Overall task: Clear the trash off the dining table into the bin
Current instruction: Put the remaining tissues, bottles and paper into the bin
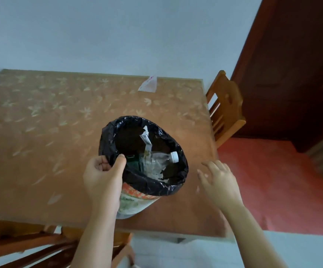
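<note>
One white wrapper [148, 85] was all that showed as left on the surface [41, 151], lying at the far edge near the far right corner, well apart from the bin [137, 200]. The bin stood on the surface toward the near right corner, its black liner [108, 132] already holding a clear bottle [162, 158] with a white cap and some crumpled plastic. The task looked nearly done. The left grip [101, 178] pinched the bin's near rim, thumb inside the liner, fingers curled outside. The right grip [220, 182] hovered spread and empty about the right edge, touching nothing. Open cloth lay between bin and wrapper. One chair [224, 105] stood just beside the right edge and another chair [31, 244] at the near edge, while the far edge ran along the wall [118, 35].
</note>
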{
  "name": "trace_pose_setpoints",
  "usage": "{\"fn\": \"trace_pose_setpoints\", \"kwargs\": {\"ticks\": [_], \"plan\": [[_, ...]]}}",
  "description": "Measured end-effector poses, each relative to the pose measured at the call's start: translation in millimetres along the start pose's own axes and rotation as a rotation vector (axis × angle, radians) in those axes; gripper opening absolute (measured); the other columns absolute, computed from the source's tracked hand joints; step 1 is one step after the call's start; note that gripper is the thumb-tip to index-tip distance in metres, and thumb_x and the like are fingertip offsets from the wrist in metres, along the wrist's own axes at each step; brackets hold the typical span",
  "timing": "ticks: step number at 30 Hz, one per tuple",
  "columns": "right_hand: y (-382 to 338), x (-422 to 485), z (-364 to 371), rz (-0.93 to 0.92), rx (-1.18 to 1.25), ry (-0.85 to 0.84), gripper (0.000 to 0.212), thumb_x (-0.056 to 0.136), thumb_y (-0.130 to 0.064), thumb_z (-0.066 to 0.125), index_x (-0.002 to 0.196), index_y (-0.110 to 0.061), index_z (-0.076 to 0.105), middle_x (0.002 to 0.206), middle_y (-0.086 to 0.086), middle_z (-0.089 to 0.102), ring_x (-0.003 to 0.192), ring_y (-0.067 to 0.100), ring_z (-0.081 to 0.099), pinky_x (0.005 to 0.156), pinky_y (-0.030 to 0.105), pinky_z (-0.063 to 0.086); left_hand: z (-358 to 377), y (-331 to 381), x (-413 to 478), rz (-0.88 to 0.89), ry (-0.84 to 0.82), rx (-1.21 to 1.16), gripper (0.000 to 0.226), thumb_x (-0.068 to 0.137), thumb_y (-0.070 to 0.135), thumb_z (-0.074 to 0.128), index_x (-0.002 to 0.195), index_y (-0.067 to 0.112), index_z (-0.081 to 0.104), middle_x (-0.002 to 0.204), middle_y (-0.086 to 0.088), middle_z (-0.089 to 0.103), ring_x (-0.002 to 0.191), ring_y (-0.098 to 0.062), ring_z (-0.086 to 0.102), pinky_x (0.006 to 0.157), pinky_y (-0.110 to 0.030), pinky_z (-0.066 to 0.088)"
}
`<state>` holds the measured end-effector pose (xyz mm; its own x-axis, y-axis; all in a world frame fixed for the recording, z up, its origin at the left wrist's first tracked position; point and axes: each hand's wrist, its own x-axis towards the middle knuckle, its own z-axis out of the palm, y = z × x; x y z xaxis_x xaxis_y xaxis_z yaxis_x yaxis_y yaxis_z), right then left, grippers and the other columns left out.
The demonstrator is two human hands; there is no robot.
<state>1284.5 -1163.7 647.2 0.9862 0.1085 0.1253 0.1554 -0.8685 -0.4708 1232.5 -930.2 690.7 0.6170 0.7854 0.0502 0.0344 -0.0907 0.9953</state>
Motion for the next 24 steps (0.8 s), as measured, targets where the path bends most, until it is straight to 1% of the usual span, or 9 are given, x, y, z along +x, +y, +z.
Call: {"fn": "trace_pose_setpoints", "kwargs": {"ticks": [2,4,6,9,11,14,18,21,24], "plan": [[26.2,-4.6,-16.0,-0.014,0.008,-0.008,0.032,0.086,-0.030,0.055,0.112,-0.012,0.058,0.112,0.007,0.062,0.104,0.028,0.052,0.086,0.040,0.046,16.5,0.0,-26.3,0.003,0.002,-0.003,0.037,0.074,0.022,0.069,0.059,0.024,0.036,0.052,0.010,0.030,0.041,-0.004,0.028,0.048,-0.022,0.029],[53.4,-9.8,-35.1,-0.044,0.018,-0.023,0.032,0.085,-0.028,0.056,0.112,-0.012,0.058,0.112,0.007,0.062,0.104,0.028,0.052,0.087,0.040,0.045,34.7,-0.7,-56.4,-0.003,0.035,-0.008,0.037,0.073,0.025,0.068,0.059,0.025,0.035,0.048,0.012,0.030,0.041,-0.005,0.027,0.052,-0.027,0.028],[80.5,-14.8,-55.1,-0.091,0.025,-0.031,0.031,0.084,-0.025,0.058,0.111,-0.012,0.059,0.112,0.007,0.063,0.104,0.029,0.053,0.088,0.040,0.045,53.0,0.0,-85.4,-0.020,0.102,-0.031,0.038,0.073,0.024,0.068,0.060,0.025,0.033,0.048,0.012,0.030,0.041,-0.004,0.026,0.054,-0.025,0.027],[120.1,-16.7,-82.8,-0.157,0.032,-0.048,0.031,0.083,-0.023,0.059,0.112,-0.011,0.059,0.115,0.007,0.062,0.106,0.027,0.053,0.089,0.041,0.045,78.9,6.2,-118.5,-0.026,0.173,-0.055,0.035,0.071,0.027,0.068,0.061,0.023,0.035,0.056,0.007,0.028,0.045,-0.005,0.027,0.053,-0.019,0.029],[142.4,-12.6,-97.1,-0.166,0.035,-0.073,0.031,0.084,-0.024,0.057,0.113,-0.012,0.057,0.117,0.005,0.060,0.109,0.026,0.051,0.090,0.039,0.042,93.9,10.6,-136.2,-0.020,0.192,-0.059,0.038,0.070,0.025,0.068,0.060,0.022,0.031,0.058,0.005,0.027,0.050,-0.010,0.024,0.054,-0.024,0.028],[162.6,2.1,-110.5,-0.201,0.052,-0.095,0.031,0.085,-0.023,0.055,0.114,-0.014,0.057,0.118,0.004,0.059,0.109,0.024,0.050,0.090,0.037,0.040,115.2,16.7,-157.2,-0.016,0.199,-0.089,0.042,0.067,0.025,0.067,0.058,0.024,0.026,0.057,0.005,0.024,0.049,-0.011,0.020,0.054,-0.029,0.025],[173.6,33.7,-118.6,-0.277,0.085,-0.058,0.029,0.084,-0.022,0.056,0.111,-0.013,0.059,0.114,0.006,0.062,0.107,0.026,0.053,0.086,0.039,0.043,148.3,24.4,-161.2,-0.004,0.225,-0.056,0.042,0.070,0.024,0.068,0.061,0.022,0.027,0.056,0.009,0.026,0.044,-0.004,0.023,0.056,-0.027,0.027],[180.1,63.4,-120.6,-0.315,0.114,-0.032,0.026,0.084,-0.022,0.057,0.108,-0.014,0.060,0.111,0.005,0.063,0.106,0.025,0.054,0.086,0.040,0.045,176.8,30.6,-146.7,-0.010,0.240,-0.043,0.038,0.068,0.027,0.069,0.060,0.026,0.032,0.046,0.014,0.032,0.041,-0.002,0.028,0.054,-0.024,0.028],[186.4,100.9,-119.6,-0.363,0.125,-0.034,0.023,0.083,-0.020,0.059,0.106,-0.015,0.061,0.109,0.003,0.064,0.104,0.024,0.055,0.086,0.042,0.048,205.0,31.4,-124.8,0.015,0.272,-0.090,0.039,0.066,0.026,0.069,0.059,0.025,0.030,0.055,0.011,0.028,0.043,-0.003,0.026,0.050,-0.015,0.029]]}}
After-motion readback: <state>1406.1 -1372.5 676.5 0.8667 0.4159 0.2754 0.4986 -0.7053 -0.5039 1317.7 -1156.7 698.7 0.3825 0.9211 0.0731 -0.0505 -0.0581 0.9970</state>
